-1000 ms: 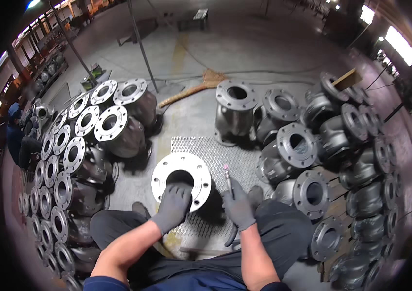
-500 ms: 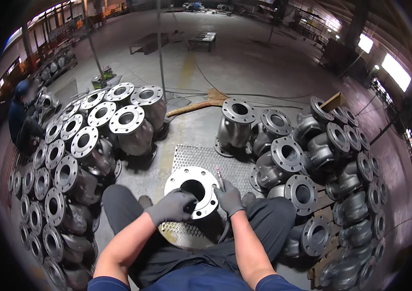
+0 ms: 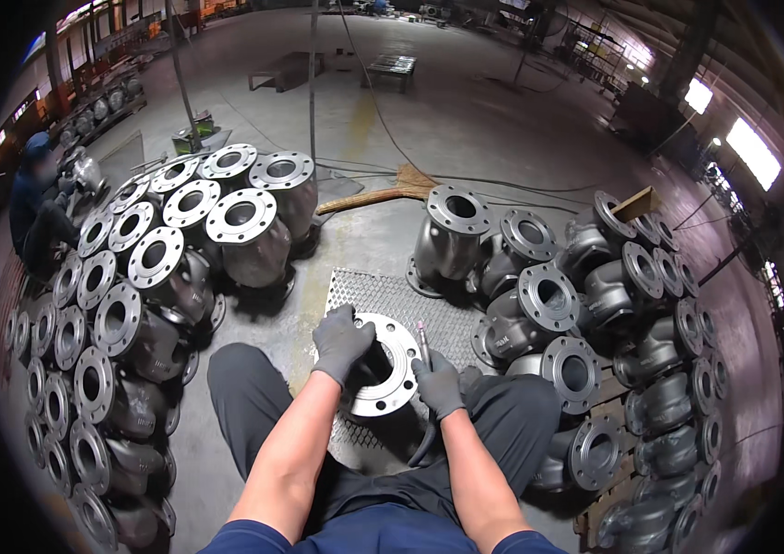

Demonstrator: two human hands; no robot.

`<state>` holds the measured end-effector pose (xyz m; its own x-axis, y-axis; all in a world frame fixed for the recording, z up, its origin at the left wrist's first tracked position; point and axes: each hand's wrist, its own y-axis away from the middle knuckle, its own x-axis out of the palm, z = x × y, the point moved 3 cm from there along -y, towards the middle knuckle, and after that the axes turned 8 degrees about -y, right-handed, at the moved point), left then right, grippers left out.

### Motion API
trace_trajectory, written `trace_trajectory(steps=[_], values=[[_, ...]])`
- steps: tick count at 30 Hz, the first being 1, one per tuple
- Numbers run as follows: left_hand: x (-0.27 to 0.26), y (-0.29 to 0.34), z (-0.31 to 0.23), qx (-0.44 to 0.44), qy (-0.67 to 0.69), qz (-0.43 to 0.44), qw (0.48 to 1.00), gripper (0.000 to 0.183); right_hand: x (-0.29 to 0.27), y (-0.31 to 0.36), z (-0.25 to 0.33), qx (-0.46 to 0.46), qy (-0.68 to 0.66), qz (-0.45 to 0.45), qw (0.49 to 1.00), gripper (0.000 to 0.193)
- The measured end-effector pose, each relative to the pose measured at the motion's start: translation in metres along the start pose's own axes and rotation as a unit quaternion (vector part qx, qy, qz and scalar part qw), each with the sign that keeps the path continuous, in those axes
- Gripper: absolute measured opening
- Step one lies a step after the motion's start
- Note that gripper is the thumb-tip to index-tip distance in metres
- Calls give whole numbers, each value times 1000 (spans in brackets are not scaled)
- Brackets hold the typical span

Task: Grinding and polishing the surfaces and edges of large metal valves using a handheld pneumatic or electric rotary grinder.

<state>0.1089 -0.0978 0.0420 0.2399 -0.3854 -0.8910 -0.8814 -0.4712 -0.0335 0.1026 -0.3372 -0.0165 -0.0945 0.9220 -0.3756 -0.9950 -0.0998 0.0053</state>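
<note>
Between my knees stands a grey metal valve body, its round bolt-hole flange (image 3: 398,392) facing up toward me. My left hand (image 3: 339,343), in a dark grey glove, is closed on the flange's left side, with its fingers bent over the edge of the central bore. My right hand (image 3: 438,383), gloved too, wraps round a slim pencil-like die grinder (image 3: 424,343) with a pink tip that points up, beside the flange's right edge. From below that hand a dark hose (image 3: 426,445) curves down. The fingertips of my left hand are partly hidden.
Flanged valve bodies (image 3: 241,218) crowd the left side, and more (image 3: 549,297) stand to the right, some on a wooden pallet (image 3: 615,404). Textured metal mesh (image 3: 337,286) lies beneath the work. Ahead are a broom (image 3: 378,194) and cables. A co-worker (image 3: 34,208) sits far left.
My left hand has moved from the bore's near side up to the flange's left, far side. The flange has shifted or tilted slightly. My right hand still holds the die grinder, slightly lower.
</note>
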Motion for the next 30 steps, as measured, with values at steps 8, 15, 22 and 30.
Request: trace_trajectory(steps=[8,15,22,30], values=[[4,-8,12,45,-17,-2,999,49,3,7,38,25,-4,5,1000,37],[4,-17,11,36,-13,-2,999,45,11,0,22,65,-77,1,995,37],[6,-22,12,30,-7,-17,999,44,10,-5,41,73,-49,-1,996,38],[4,-23,20,-4,15,-22,1000,46,19,-27,24,69,-57,12,996,38]])
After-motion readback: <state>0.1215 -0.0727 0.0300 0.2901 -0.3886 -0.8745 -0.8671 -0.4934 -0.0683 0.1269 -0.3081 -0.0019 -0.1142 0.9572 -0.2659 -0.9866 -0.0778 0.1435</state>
